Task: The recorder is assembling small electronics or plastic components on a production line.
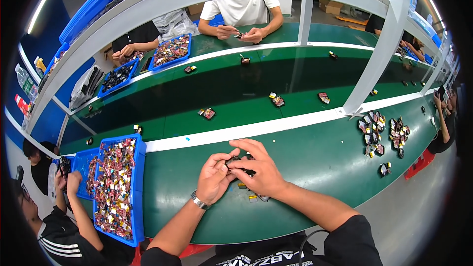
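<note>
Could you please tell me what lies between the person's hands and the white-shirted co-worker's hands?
The head view shows a near white rail, a green belt bearing scattered parts, and a far white rail.

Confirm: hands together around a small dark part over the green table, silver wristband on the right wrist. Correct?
No, wrong wrist: the head view shows the silver wristband on the left wrist. The rest holds: left hand and right hand together around a small dark part over the green table.
</note>
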`<action>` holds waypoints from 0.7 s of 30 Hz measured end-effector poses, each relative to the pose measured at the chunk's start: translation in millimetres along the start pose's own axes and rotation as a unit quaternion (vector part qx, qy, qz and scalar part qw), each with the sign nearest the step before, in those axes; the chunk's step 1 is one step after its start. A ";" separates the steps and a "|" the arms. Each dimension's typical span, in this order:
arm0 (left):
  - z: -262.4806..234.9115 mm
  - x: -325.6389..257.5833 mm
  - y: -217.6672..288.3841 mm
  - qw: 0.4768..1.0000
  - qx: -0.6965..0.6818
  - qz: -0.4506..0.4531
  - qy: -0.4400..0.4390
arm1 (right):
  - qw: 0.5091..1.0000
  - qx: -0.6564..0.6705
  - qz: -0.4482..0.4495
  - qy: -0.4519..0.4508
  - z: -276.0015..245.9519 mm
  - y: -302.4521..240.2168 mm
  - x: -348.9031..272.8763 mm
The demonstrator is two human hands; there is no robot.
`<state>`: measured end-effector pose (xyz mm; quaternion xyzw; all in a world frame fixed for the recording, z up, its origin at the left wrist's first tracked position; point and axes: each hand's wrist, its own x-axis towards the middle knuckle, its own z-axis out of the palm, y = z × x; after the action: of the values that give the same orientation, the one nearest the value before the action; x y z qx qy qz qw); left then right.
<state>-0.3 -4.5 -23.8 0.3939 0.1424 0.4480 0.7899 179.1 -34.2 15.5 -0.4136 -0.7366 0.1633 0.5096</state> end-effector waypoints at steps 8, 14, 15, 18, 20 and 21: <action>2.9 0.3 3.9 0.999 0.021 0.013 0.033 | 0.997 0.046 0.032 -0.047 2.3 -1.0 2.1; -3.9 -0.5 1.0 0.999 0.015 -0.019 0.036 | 0.998 -0.035 0.038 0.023 0.2 -6.4 8.0; -2.6 -0.5 0.8 0.999 0.017 -0.025 0.041 | 0.998 -0.059 0.009 0.021 0.8 -4.7 7.4; 3.2 0.1 2.0 0.998 0.019 -0.028 0.046 | 0.993 -0.109 -0.037 0.014 1.1 -1.9 6.5; 4.5 0.6 2.3 0.998 0.020 -0.024 0.047 | 0.989 -0.134 -0.054 0.010 1.3 -3.2 6.7; 4.1 0.4 1.5 0.998 0.026 -0.028 0.054 | 0.988 -0.145 -0.048 0.004 2.1 -5.4 6.3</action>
<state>1.4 -5.8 -19.9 0.3852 0.2078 0.4423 0.7828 174.1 -32.2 22.0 -0.4481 -0.7695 0.0287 0.4541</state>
